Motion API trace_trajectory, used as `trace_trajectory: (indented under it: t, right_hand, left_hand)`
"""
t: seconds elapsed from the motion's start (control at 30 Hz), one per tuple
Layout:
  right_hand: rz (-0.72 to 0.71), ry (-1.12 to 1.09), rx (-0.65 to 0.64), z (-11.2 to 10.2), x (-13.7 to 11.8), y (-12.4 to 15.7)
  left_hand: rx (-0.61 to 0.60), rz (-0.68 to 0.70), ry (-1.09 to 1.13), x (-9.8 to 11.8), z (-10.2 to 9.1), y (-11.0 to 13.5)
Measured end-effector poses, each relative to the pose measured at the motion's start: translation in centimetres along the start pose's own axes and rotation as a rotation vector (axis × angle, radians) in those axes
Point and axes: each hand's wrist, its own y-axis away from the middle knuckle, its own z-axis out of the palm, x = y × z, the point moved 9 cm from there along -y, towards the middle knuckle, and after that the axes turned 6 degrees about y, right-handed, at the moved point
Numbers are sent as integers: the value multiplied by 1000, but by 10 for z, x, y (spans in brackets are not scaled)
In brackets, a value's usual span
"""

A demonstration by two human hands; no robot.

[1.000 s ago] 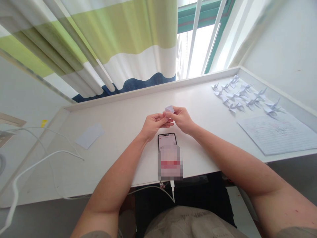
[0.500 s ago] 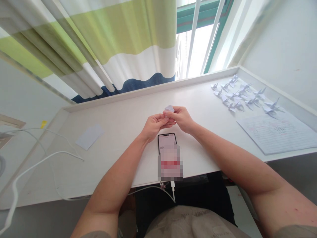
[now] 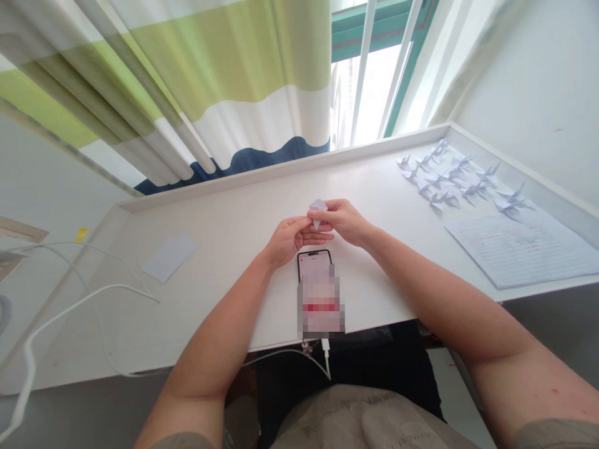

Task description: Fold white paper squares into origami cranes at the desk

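Observation:
A small white piece of folded paper, diamond-like in outline, is held up above the middle of the desk. My right hand pinches it between thumb and fingers from the right. At its left corner, the thumb and forefinger of my left hand close on the paper, while the other left fingers stretch out beneath it. Part of the paper is hidden behind the right thumb. Just below my hands lies a phone, its screen lit and mostly pixelated.
Several folded paper cranes stand at the back right of the white desk. In front of them lie written sheets. A blank paper piece and a white cable are on the left. A raised rim borders the back.
The folded paper has tilted so that more of its diamond shape shows, with a point now hanging below the right thumb. The left fingers have straightened a little.

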Motion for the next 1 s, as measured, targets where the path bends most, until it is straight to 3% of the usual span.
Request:
trace_trajectory:
  t: [0.27,0.33,0.47,0.57,1.0]
  right_hand:
    - [-44,32,-4,0,3,-3]
    - [-128,65,58,-6,-3,-3]
    - [-429,252,248,-18,-31,9]
    - [-536,416,202,-10,-39,13]
    - [-407,280,228,-15,-21,2]
  left_hand:
    - [17,31,-56,2,-2,1]
    - [63,71,-46,6,-6,0]
    - [141,148,-32,13,-14,0]
    - [150,176,-54,15,-15,0]
    - [200,201,-177,18,-14,4]
